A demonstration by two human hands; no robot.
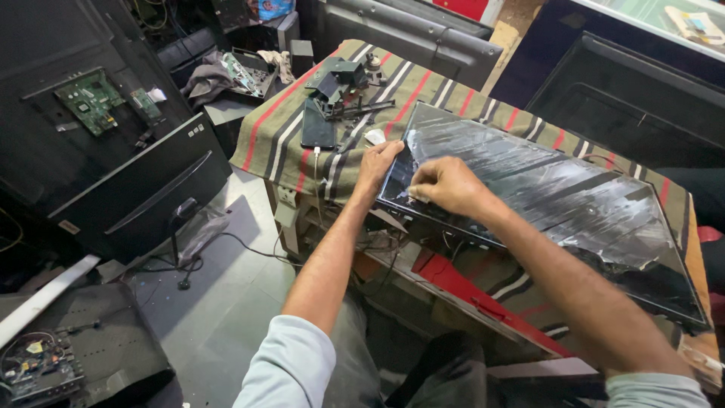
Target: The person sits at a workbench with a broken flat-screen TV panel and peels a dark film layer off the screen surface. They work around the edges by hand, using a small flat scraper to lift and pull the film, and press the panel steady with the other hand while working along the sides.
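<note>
Free striped cloth left of screen panel; phone, tool clutter blocking far side.

A big flat screen panel lies on the cloth-covered table at the right of the frame, with both hands at its left corner: the left hand on the edge, the right hand just beside it on the panel. Behind the hands, at upper middle, a phone and some tools lie on the cloth. On the floor at left stands a monitor, and a circuit board sits above it at upper left.

You have one flat screen panel and one dark phone on the table. You can count two green circuit boards at your left.
</note>
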